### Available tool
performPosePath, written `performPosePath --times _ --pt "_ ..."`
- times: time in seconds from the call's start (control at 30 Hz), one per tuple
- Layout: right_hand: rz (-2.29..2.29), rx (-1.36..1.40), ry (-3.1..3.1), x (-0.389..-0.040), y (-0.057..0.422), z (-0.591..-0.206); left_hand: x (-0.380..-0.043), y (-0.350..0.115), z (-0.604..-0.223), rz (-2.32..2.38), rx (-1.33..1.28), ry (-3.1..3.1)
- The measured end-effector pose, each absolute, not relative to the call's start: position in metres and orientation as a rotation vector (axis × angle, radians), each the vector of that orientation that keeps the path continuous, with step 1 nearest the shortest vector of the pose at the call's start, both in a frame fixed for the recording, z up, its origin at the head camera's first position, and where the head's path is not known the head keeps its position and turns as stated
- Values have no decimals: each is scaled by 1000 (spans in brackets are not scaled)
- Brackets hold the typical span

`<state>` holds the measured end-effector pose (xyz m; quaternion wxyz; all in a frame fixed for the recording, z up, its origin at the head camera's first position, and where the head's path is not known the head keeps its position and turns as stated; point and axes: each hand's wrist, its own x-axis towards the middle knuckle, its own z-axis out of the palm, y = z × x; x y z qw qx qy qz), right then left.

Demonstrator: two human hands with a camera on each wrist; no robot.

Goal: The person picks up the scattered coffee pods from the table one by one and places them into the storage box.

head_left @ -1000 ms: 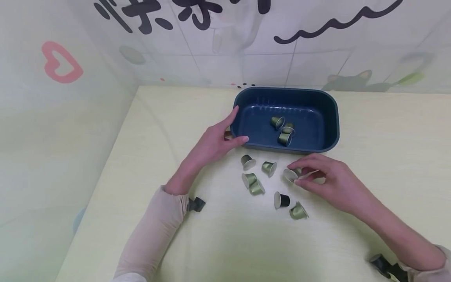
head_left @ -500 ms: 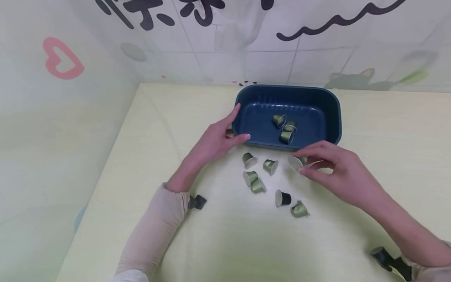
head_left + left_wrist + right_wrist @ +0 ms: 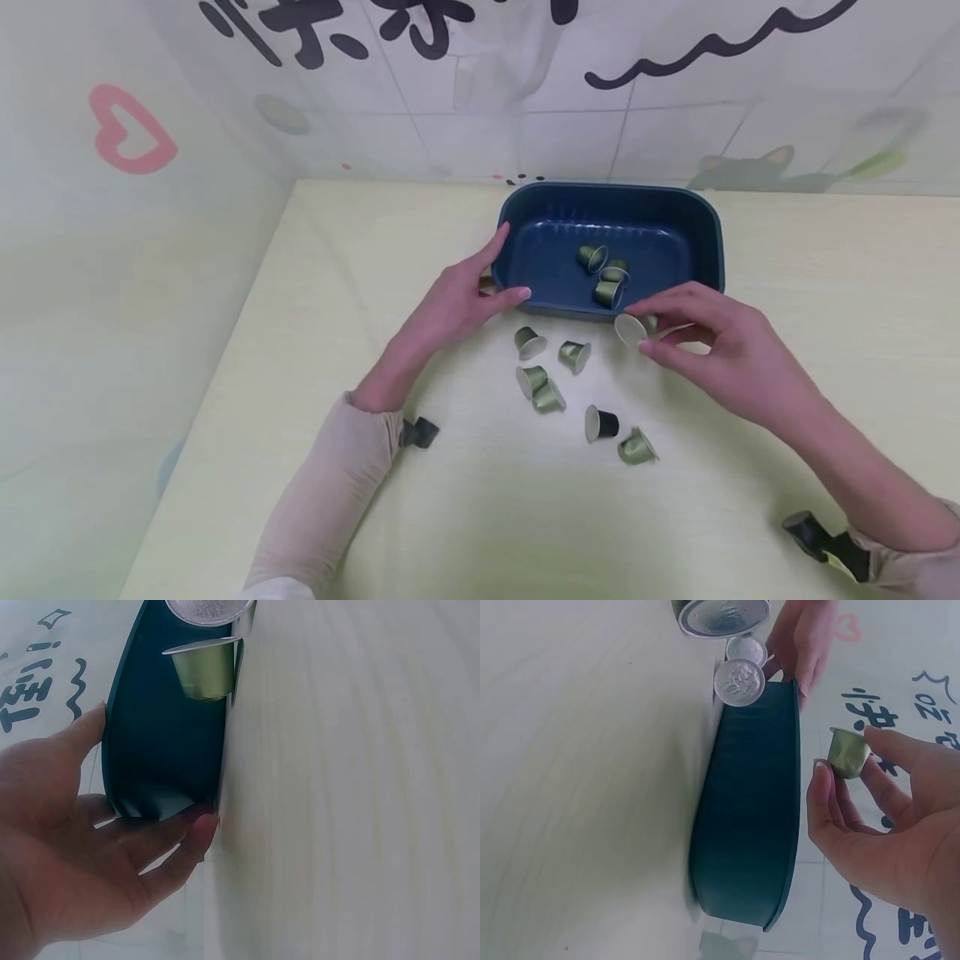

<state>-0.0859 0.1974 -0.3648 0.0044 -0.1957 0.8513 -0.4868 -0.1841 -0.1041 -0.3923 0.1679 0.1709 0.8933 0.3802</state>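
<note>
A dark blue rectangular tub (image 3: 656, 250) stands at the back of the table, with 3 green coffee capsules (image 3: 607, 292) inside. My left hand (image 3: 457, 310) grips the tub's left end, thumb at the front rim and forefinger at the left rim. Between thumb and fingers, my right hand (image 3: 727, 354) pinches a green coffee capsule (image 3: 847, 754); its pale lid (image 3: 630, 331) faces left in the head view. That capsule is raised off the table, just before the tub's front right rim. Several green capsules (image 3: 574, 357) and one black capsule (image 3: 602, 424) lie on the table in front.
A white wall (image 3: 510, 142) with black lettering and drawings rises right behind the tub, and another wall (image 3: 97, 333) borders the table on the left. Dark wrist-worn gear (image 3: 828, 546) shows at the right cuff.
My right hand has lifted the pinched capsule from the table and brought it up and back toward the tub's front rim. My left hand keeps its grip on the tub.
</note>
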Motion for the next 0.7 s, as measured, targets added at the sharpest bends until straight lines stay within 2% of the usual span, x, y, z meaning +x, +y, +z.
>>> performPosePath --times 0.7 --pt "-1467 -400 2741 -104 207 -351 -184 -103 -391 1084 475 2541"
